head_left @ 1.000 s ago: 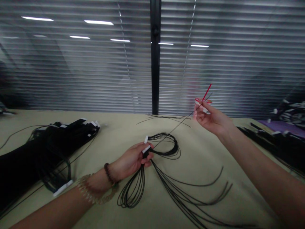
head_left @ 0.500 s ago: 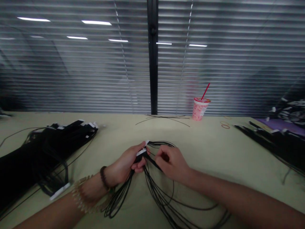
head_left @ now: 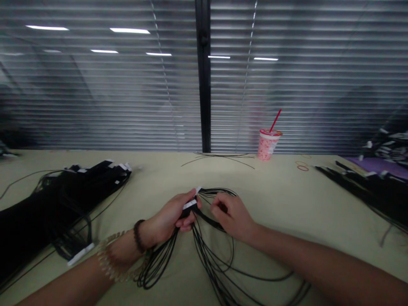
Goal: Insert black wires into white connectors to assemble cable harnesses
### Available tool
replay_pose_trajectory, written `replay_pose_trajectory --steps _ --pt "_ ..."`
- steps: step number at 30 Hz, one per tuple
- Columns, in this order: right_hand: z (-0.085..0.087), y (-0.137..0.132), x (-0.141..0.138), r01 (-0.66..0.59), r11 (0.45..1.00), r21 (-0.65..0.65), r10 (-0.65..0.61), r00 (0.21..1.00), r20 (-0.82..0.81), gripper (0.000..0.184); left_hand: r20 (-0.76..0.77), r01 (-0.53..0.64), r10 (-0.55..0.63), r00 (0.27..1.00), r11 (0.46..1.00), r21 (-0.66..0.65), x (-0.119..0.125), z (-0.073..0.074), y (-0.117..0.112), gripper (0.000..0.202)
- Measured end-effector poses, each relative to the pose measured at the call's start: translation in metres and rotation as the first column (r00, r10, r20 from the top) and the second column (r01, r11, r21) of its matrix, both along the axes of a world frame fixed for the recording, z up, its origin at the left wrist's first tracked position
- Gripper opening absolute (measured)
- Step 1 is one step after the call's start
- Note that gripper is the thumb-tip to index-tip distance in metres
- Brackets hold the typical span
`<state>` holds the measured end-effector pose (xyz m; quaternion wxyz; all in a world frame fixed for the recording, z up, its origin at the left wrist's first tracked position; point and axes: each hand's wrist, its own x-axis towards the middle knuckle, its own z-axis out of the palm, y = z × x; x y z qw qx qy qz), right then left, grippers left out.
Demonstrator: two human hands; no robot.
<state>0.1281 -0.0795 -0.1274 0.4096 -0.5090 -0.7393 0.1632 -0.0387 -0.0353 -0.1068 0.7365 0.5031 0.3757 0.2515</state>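
Note:
My left hand (head_left: pixel 174 216) grips a bundle of thin black cords (head_left: pixel 207 255) at its gathered point, where small white tags (head_left: pixel 190 204) stick out. My right hand (head_left: pixel 232 216) sits just to the right of it, fingers pinched on cords of the same bundle. Loops of the cords hang toward me and spread over the pale table (head_left: pixel 280 199). A small loop of cords lies just behind my hands.
A big heap of black tagged cords (head_left: pixel 63 191) lies at the left. More black bundles (head_left: pixel 366 182) and a purple sheet (head_left: pixel 382 165) lie at the right. A pink cup with a red straw (head_left: pixel 267 144) stands by the blinds, with loose cords (head_left: pixel 219 158) and rubber bands (head_left: pixel 302 167) nearby.
A second ago my right hand was raised far right, drawing one cord out. It came back down to the bundle beside my left hand and now pinches the cords there.

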Motion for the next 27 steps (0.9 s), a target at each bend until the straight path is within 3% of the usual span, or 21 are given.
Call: replay_pose_trajectory --steps 27 --pt "-0.0024 0.0010 0.0013 -0.030 0.999 0.029 0.031 1.000 -0.003 0.011 0.015 0.033 -0.033 0.999 0.999 0.014 -0.0002 -0.0010 0.0006 0.038"
